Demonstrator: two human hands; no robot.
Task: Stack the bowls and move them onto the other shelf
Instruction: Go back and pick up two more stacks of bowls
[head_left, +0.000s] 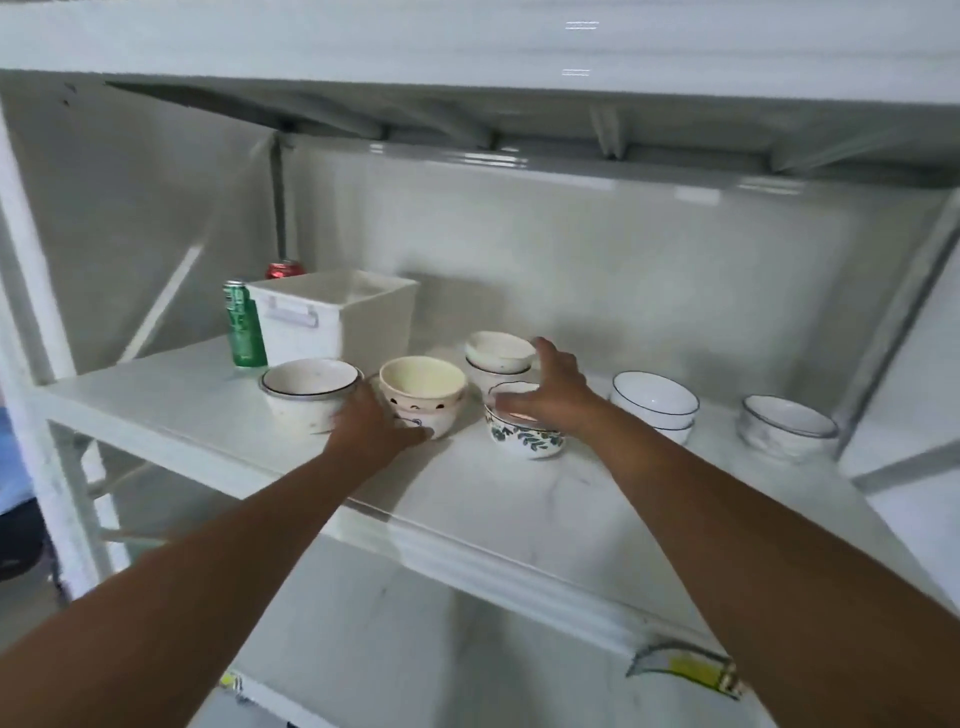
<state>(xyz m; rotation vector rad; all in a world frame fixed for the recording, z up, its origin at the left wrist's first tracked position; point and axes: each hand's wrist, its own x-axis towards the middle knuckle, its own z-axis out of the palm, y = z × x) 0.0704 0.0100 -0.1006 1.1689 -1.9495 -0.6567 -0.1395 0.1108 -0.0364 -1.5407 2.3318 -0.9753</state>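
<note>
White glossy shelf (208, 415) carries the bowls. The left hand (371, 426) curls against the cream ceramic bowl stack with painted faces (422, 395), apparently gripping it, though its fingers are hidden. Left of that grip: a dark-rimmed speckled bowl (306, 392), a green can (243, 325), a white plastic bin (337, 312). The right hand (550, 395) hovers spread above the leaf-patterned bowl (524, 439); beyond it, two stacked white bowls (498, 356).
</note>
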